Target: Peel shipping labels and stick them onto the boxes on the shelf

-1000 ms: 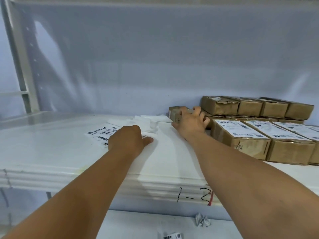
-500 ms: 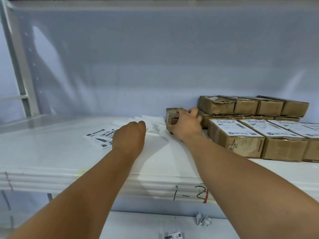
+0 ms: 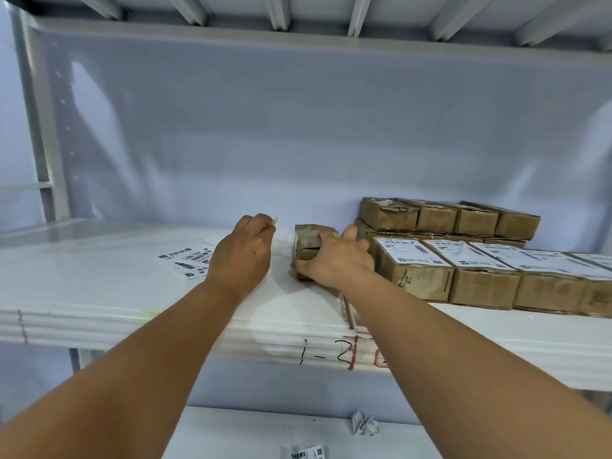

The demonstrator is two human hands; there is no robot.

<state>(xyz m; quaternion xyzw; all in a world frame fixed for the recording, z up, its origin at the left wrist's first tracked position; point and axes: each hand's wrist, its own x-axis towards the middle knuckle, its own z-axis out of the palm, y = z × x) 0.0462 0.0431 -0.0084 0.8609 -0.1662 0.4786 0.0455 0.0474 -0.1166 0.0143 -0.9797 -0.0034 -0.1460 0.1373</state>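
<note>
My right hand point(image 3: 334, 260) grips a small brown cardboard box point(image 3: 308, 241) on the white shelf point(image 3: 99, 293), fingers over its top and thumb at its lower left edge. The box has no label on its visible faces. My left hand point(image 3: 243, 256) is just left of the box, its fingers pinching a piece of white paper point(image 3: 274, 222) above a pile of white backing papers point(image 3: 283, 241). A sheet of printed shipping labels point(image 3: 187, 261) lies flat on the shelf to the left of my left hand.
To the right stands a front row of brown boxes with white labels point(image 3: 414, 256) on top. Behind it are stacked unlabelled boxes point(image 3: 440, 217). A grey wall closes the shelf's back. On the lower shelf lie a crumpled paper point(image 3: 364, 425) and a label scrap point(image 3: 308, 453).
My right hand has drawn the small box forward and left, away from the stack. My left hand rose from beside the label sheet to the backing papers and now pinches a white piece.
</note>
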